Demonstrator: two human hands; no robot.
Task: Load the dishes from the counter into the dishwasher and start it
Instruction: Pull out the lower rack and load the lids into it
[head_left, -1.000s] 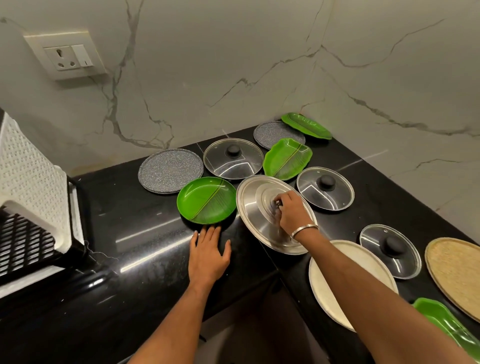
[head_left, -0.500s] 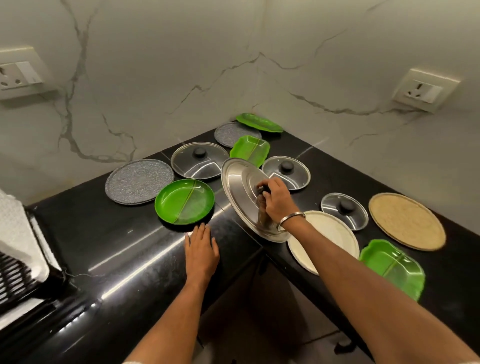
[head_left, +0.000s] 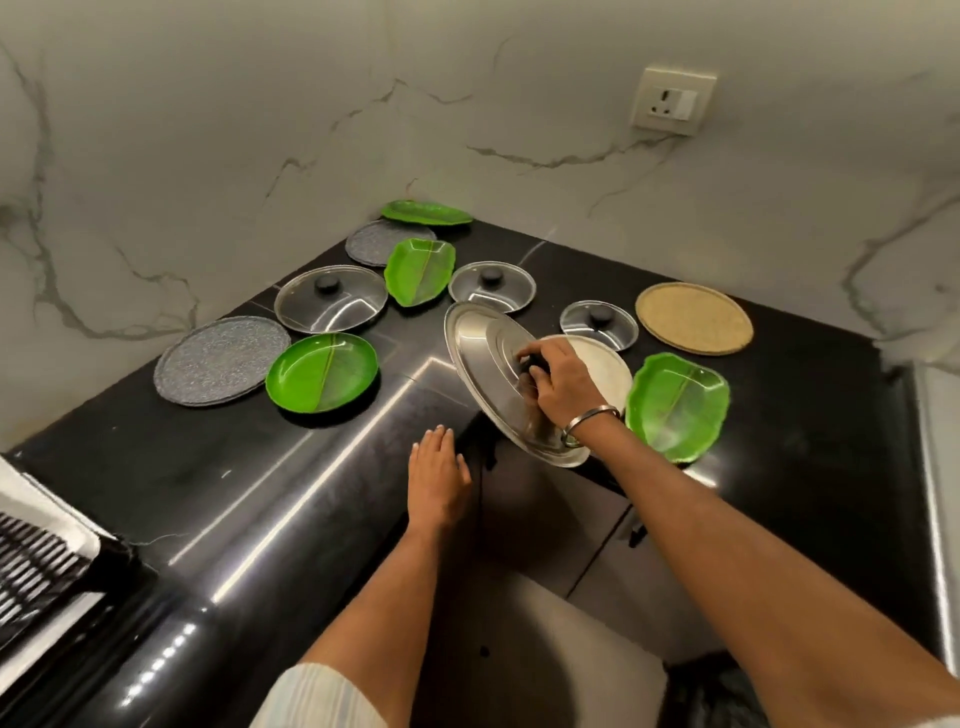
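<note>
Right hand (head_left: 563, 382) fingers curl round the tilted steel lid (head_left: 488, 374)'s mostly hidden knob; left hand (head_left: 438, 475) fingers seemingly straight, together.

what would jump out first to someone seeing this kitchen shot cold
The large steel lid, tilted up off the black counter at its inner corner, gripped by its knob in the right hand. Next, the bright green plates: a round one left of the lid, a leaf-shaped one right of it.

- A wall socket (head_left: 674, 102) sits on the marble wall (head_left: 208, 130) ahead of me.
- A white slatted rack (head_left: 36, 561) stands far left.
</note>
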